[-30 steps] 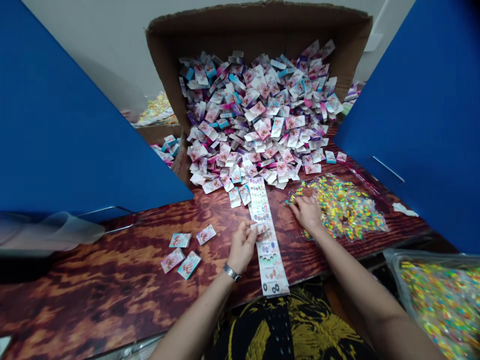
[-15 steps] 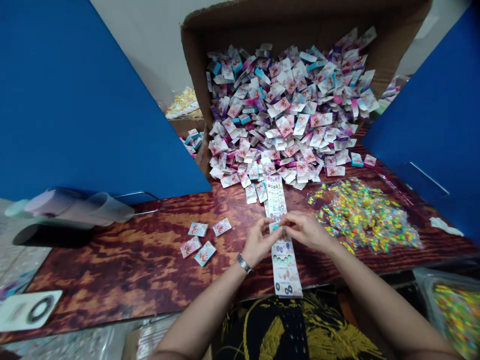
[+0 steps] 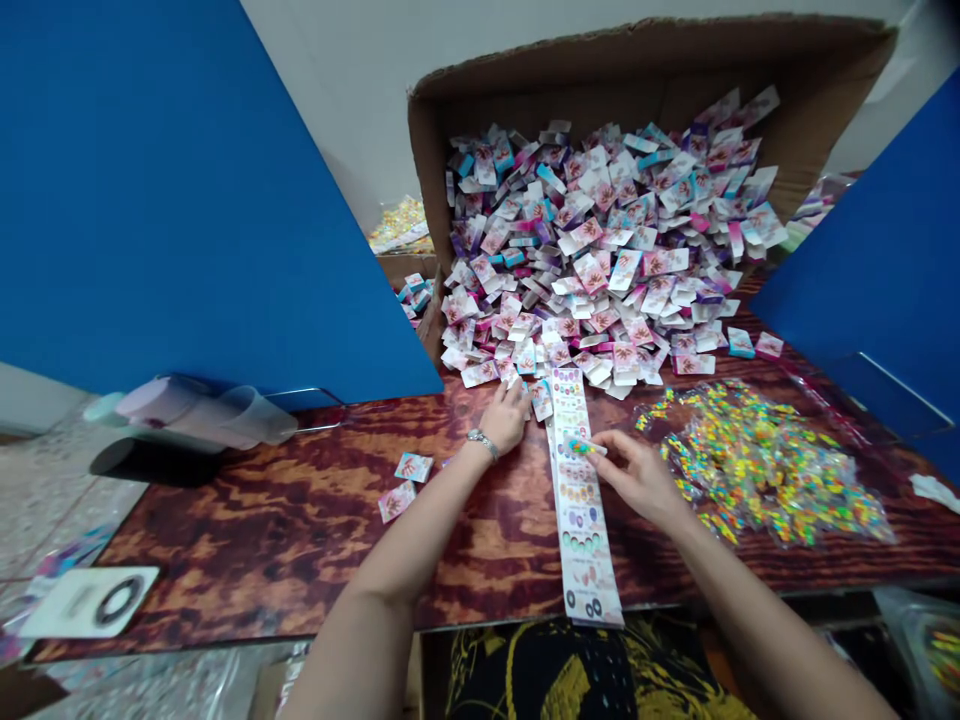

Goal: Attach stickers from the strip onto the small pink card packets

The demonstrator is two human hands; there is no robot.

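Observation:
My right hand (image 3: 641, 478) pinches a small clear packet of yellow and teal bits (image 3: 582, 447) between thumb and fingertips. Beneath the packet lies a long white paper strip (image 3: 587, 540), printed with rows of coloured ovals and small figures. My left hand (image 3: 505, 415), with a bracelet at its wrist, reaches to the foot of the carton heap, fingers closed on a small printed carton that they mostly cover. Just right of those fingers is another small carton (image 3: 541, 399). Two closed cartons, one bluish (image 3: 414, 467) and one pink (image 3: 397, 501), lie left of my forearm.
A large cardboard box (image 3: 429, 180) on its side spills a heap of small cartons (image 3: 600, 270). Clear packets of bright bits (image 3: 772, 465) are piled at right. Blue panels (image 3: 187, 200) flank the table (image 3: 300, 560). Stacked cups (image 3: 202, 412) and a phone (image 3: 94, 602) sit at left.
My hands were together over the strip; the left has moved away, up and left, to the cartons. The right stays over the strip, now showing the packet. The view has shifted left.

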